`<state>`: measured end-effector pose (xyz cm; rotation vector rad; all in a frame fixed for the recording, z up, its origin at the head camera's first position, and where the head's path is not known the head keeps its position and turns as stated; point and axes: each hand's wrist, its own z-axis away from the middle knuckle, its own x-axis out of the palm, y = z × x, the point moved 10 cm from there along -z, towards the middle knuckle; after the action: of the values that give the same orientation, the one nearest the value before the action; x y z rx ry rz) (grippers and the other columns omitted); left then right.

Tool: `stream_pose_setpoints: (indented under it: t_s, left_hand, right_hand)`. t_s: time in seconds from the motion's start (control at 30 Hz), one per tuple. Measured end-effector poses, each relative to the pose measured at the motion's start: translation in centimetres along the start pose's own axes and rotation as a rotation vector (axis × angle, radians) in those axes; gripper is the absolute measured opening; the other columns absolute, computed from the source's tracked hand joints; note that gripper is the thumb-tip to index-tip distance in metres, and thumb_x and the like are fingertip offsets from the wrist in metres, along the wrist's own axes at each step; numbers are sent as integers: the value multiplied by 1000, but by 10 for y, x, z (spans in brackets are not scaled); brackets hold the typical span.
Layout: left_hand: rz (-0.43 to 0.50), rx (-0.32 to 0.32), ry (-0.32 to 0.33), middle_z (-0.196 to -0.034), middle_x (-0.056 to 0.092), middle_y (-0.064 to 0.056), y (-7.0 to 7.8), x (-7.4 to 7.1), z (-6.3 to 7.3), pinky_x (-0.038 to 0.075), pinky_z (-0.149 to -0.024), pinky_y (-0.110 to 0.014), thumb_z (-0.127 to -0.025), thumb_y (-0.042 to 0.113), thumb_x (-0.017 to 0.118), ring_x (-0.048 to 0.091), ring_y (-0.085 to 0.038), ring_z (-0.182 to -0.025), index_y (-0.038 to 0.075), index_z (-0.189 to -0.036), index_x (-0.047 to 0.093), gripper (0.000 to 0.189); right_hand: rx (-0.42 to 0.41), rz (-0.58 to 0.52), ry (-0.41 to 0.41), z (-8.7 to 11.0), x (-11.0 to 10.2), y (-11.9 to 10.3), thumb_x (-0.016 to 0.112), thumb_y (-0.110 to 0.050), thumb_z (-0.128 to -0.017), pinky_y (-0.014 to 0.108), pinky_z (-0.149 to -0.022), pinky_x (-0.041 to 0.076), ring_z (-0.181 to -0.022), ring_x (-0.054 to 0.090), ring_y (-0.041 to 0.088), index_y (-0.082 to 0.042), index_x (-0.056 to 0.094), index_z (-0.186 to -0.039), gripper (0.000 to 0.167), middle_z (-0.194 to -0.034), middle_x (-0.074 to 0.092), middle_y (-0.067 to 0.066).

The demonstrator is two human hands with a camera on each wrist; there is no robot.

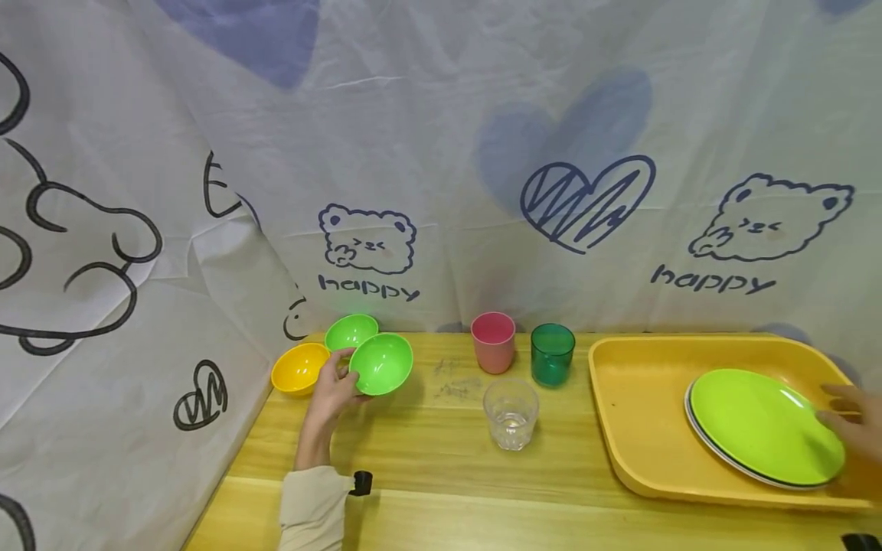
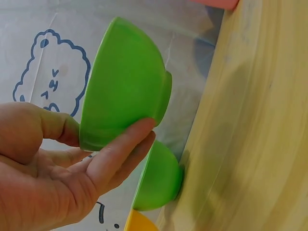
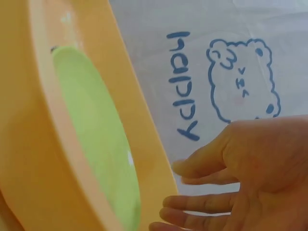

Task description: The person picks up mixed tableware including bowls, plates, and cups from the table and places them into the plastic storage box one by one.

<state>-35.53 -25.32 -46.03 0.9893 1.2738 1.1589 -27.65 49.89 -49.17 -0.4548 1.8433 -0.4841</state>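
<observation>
My left hand [image 1: 334, 392] grips a green bowl [image 1: 382, 366] by its left side. In the left wrist view the thumb is at the rim and the fingers lie along the outside of the bowl [image 2: 126, 84], which is raised off the table. Close by stand a second green bowl [image 1: 351, 330] and an orange-yellow bowl [image 1: 296, 370]. At the far right my right hand [image 1: 857, 422], slightly blurred, hovers by a lime-green plate [image 1: 765, 425]. Its fingers are extended and hold nothing in the right wrist view. The lime plate lies on a white-rimmed plate inside a yellow-orange tray [image 1: 637, 405].
A pink cup [image 1: 494, 348] and a green see-through cup [image 1: 552, 358] stand at the back of the wooden table [image 1: 427, 467]. A see-through glass [image 1: 511, 417] is nearer the front. Printed cloth [image 1: 441, 153] hangs behind and along the left side.
</observation>
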Motion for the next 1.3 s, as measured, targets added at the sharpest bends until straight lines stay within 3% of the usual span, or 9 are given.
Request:
stream_pose_setpoints:
  t_s: [0.07, 0.23, 0.4, 0.57, 0.8, 0.9, 1.0, 1.03, 1.3]
  left_hand:
    - [31, -9, -5, -139, 45, -42, -1, 2, 0, 57, -90, -57, -103, -7, 36, 56, -52, -120, -7, -154, 30, 52]
    - [79, -18, -14, -144, 43, -37, -1, 5, -1, 54, -95, -57, -103, -5, 37, 52, -50, -126, -2, -158, 30, 55]
    - [133, -20, -13, -147, 42, -34, -1, 7, -1, 58, -90, -50, -103, -5, 39, 51, -47, -128, 0, -159, 31, 57]
    - [170, -10, -33, -150, 41, -30, 3, 12, -2, 60, -88, -46, -104, -2, 40, 50, -44, -131, 2, -158, 33, 55]
    - [200, 17, -56, -152, 41, -28, 13, 20, 1, 60, -86, -47, -104, -1, 42, 51, -44, -129, 2, -157, 35, 54]
    - [209, 35, -76, -152, 40, -28, 19, 25, 2, 61, -85, -46, -105, 0, 43, 52, -45, -129, 2, -158, 34, 53]
    - [226, 52, -83, -152, 40, -28, 26, 28, 4, 61, -84, -45, -106, 0, 42, 51, -46, -129, 2, -158, 33, 53]
    - [230, 61, -85, -153, 39, -28, 29, 30, 6, 61, -84, -45, -106, -1, 42, 51, -46, -129, 2, -158, 32, 54]
    - [240, 88, -106, -152, 39, -28, 44, 41, 13, 61, -83, -46, -105, -1, 44, 52, -46, -128, 1, -158, 32, 54]
  right_hand:
    - [14, 24, 4, -5, 12, 17, 47, -13, -109, 75, -79, 44, -100, 42, 70, 23, 23, -146, 57, -119, 36, 55]
    - [23, 33, -35, -18, 28, 30, 57, -21, -106, 72, -73, 50, -100, 46, 70, 12, 14, -156, 74, -121, 41, 54]
    - [8, -21, -53, -13, 21, -29, 57, -17, -106, 72, -78, 48, -104, 45, 69, 14, 14, -156, 73, -126, 40, 53]
    - [69, -99, -7, -3, 9, -91, 59, -15, -105, 76, -87, 41, -113, 42, 68, 15, 18, -154, 71, -133, 38, 51]
    - [107, -121, 41, 0, 13, -120, 62, -27, -104, 76, -93, 40, -119, 44, 66, 9, 23, -156, 75, -142, 39, 45]
    - [97, -126, 61, 0, 12, -128, 65, -30, -102, 40, -92, 57, -119, 47, 63, 6, 26, -157, 76, -143, 43, 42]
    - [87, -156, 86, 0, 9, -136, 67, -31, -101, 3, -74, 44, -122, 49, 56, 1, 29, -158, 76, -145, 45, 37]
    - [89, -164, 94, -1, 8, -137, 67, -32, -101, -2, -68, 37, -123, 49, 54, -1, 29, -159, 76, -146, 46, 35]
    - [87, -196, 148, -3, 1, -156, 68, -34, -100, -5, -73, 37, -128, 49, 42, -10, 31, -161, 75, -146, 50, 28]
